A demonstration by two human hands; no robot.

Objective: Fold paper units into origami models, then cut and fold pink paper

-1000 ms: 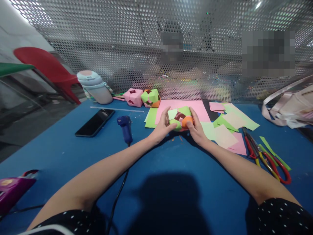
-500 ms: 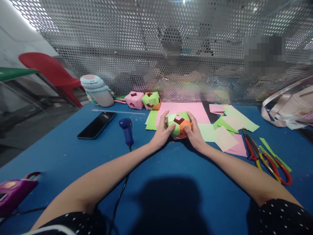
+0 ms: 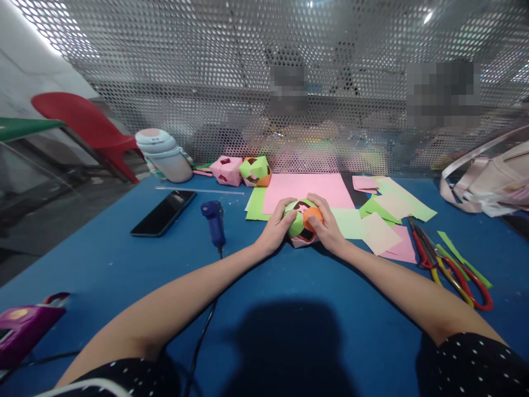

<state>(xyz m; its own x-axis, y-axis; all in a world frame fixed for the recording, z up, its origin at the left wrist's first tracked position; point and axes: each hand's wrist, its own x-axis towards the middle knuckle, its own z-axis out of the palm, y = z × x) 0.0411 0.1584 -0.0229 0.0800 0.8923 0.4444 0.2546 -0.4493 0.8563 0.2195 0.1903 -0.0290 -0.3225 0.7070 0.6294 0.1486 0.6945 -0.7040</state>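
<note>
Since both hands were wrapped around it, a hollow paper ball (image 3: 299, 226) sat enclosed at the middle of the work, the fingers of the left hand (image 3: 274, 229) curled over it from nine o'clock and those of the right hand (image 3: 330, 227) from three. The left thumb rested on green paper and the right on orange; the far fingertips were partly hidden, and how hard they pressed could not be told. The ball was low over the near part of the blue table (image 3: 256, 286), though whether it touched the surface was unclear.

It was probably very light, fairly stiff along its folds and not slippery, yet fragile where dark gaps parted the strips. The best hold seemed to be flat, gentle contact on the broad panels at nine and three o'clock, clear of the gaps, where an edge might crease or tear.

Beyond the ball, at twelve o'clock, lay a pink sheet (image 3: 308, 188). At three were loose paper pieces (image 3: 381, 234), with red-handled scissors (image 3: 484, 300) near four. A blue glue gun (image 3: 215, 223) lay at nine; towards ten-thirty stood a pink paper ball (image 3: 228, 172) and a green-and-orange one (image 3: 257, 170), side by side.
</note>
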